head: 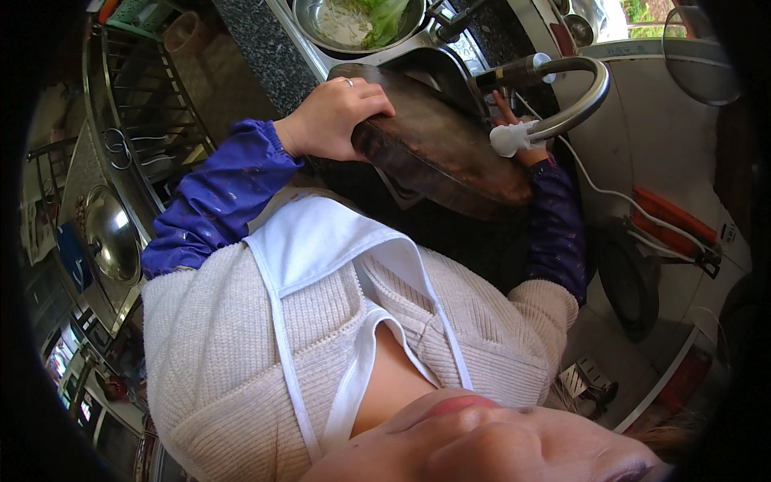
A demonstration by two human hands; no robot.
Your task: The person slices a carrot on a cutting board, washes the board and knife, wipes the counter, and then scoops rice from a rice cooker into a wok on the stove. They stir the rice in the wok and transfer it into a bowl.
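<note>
A thick, round, dark-brown board [440,132], apparently a wooden chopping board, is tilted over the front of a metal sink [430,60]. Its side faces me. My left hand [337,114], with a ring on one finger, grips the board's left edge, fingers on top. My right hand [527,155] is at the board's far right end, behind the faucet. The curved faucet [596,90], with white wrapping [512,140] on its spout, hides much of that hand. A few of its fingers show past the spout; their hold on the board is unclear.
A metal basin [307,30] holding green leaves and pale sprouts stands beyond the sink. Speckled dark countertop [259,54] lies left of it. A white cord [593,181] runs down the right wall near a red-orange object [668,223]. A domed metal lid [111,235] lies at left.
</note>
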